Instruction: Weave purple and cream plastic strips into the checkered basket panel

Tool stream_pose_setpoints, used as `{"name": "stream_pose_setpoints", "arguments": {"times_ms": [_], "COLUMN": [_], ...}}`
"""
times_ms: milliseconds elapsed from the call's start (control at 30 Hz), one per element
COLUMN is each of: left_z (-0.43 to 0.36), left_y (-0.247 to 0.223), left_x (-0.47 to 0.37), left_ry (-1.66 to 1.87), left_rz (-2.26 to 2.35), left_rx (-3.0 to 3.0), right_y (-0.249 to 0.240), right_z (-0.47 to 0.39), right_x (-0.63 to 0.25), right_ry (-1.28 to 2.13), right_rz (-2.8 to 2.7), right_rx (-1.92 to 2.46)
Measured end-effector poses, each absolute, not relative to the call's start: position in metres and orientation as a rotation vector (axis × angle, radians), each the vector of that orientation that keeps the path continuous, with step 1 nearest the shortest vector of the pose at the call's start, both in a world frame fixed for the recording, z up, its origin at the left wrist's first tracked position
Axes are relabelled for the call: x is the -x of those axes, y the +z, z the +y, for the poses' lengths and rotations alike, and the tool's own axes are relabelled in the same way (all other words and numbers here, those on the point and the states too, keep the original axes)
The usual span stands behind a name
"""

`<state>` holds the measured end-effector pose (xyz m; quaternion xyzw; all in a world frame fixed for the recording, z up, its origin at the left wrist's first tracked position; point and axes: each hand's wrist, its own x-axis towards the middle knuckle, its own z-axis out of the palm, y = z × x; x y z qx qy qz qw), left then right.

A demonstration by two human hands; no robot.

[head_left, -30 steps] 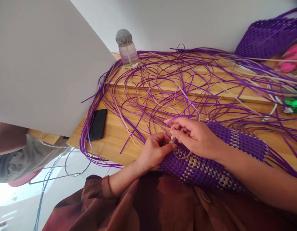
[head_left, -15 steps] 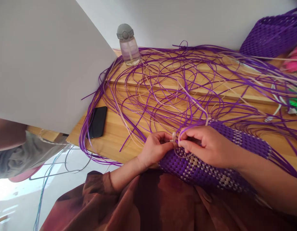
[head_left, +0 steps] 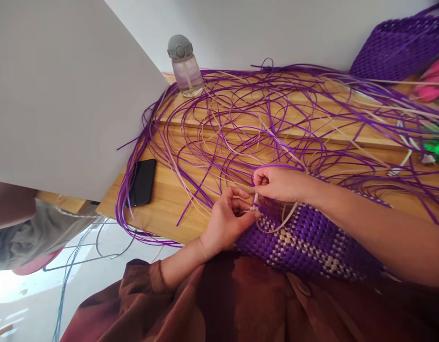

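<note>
A purple and cream woven basket [head_left: 308, 237] lies on its side at the table's near edge, against my clothing. At its left rim my left hand [head_left: 228, 218] pinches the woven edge where cream strands cross, with thumb and index finger close together. Just above that rim is my right hand [head_left: 279, 183], its fingers closed on a purple plastic strand that arches back over the knuckles. A cream strand [head_left: 281, 225] loops loosely across the basket below the right hand. Long loose purple and cream strands [head_left: 237, 128] spread from the basket over the wooden table.
A water bottle [head_left: 185, 71] with a grey lid stands at the back. At the left lies a black phone [head_left: 143, 183] beside bundled strands. Another purple woven basket [head_left: 400, 47] is at the far right, near pink [head_left: 434, 80] and green material [head_left: 436, 147]. A grey partition [head_left: 62, 95] borders the left.
My right hand has moved up and slightly left from the basket's rim, with the purple strand. The cream loop over the basket shows larger. My left hand stays at the rim.
</note>
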<state>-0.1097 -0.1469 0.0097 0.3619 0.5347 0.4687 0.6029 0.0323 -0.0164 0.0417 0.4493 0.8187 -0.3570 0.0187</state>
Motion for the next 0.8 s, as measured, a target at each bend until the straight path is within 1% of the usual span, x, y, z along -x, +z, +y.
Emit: {"name": "stream_pose_setpoints", "arguments": {"times_ms": [100,200,333,467,533,600,700,800], "left_z": [-0.146,-0.147,-0.146,-0.145,-0.146,-0.146,-0.146,-0.144], "left_y": [0.007,0.004,0.004,0.007,0.008,0.009,0.010,0.010], "left_x": [0.111,0.112,0.111,0.110,0.109,0.108,0.107,0.107], "left_ry": [1.083,1.099,1.117,1.127,1.135,1.150,1.163,1.161], "left_rz": [1.175,1.173,1.138,1.127,1.124,1.118,1.120,1.155], "left_rx": [-0.805,-0.752,-0.682,-0.684,-0.714,-0.759,-0.842,-0.856], "right_y": [0.047,0.064,0.089,0.093,0.083,0.069,0.052,0.050], "right_z": [-0.020,-0.024,-0.042,-0.069,-0.078,-0.082,-0.083,-0.086], "right_x": [-0.041,-0.047,-0.058,-0.071,-0.077,-0.081,-0.086,-0.089], "right_ry": [-1.080,-0.984,-0.835,-0.899,-1.065,-1.376,-1.876,-2.167], "right_rz": [2.515,2.522,2.696,2.811,2.704,2.499,2.138,1.929], "right_rx": [-1.361,-1.366,-1.479,-1.582,-1.670,-1.723,-1.711,-1.604]}}
